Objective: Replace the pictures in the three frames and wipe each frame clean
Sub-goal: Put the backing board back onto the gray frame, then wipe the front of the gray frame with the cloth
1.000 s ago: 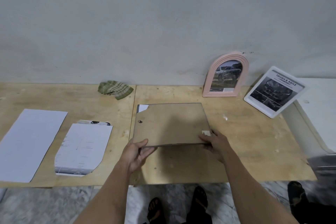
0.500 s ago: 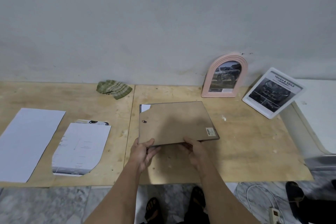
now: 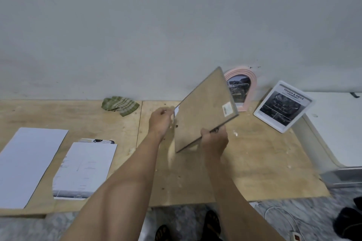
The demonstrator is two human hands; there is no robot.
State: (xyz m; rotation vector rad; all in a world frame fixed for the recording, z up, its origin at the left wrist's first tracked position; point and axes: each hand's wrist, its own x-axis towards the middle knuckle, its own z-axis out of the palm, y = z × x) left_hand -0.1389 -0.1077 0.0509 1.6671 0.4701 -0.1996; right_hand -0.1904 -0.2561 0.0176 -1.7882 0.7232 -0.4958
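Note:
A rectangular frame is lifted off the table and tilted steeply, its brown backing board towards me, with a small sticker near its right corner. My right hand grips its lower edge. At its left edge, my left hand pinches the frame where a white paper corner shows. A pink arched frame with a car picture leans on the wall, partly hidden behind the raised frame. A white frame with a "TOUGH & AGILE" print leans at the right. A green checked cloth lies crumpled near the wall.
On the left of the plywood table lie a white sheet and a stack of cut prints. A white slab sits at the right. Below the table's front edge are my sandalled feet and a white cable.
The frame has risen from nearly flat on the table to a steep tilt, up and to the right. My left hand moved from the near edge up to the left edge.

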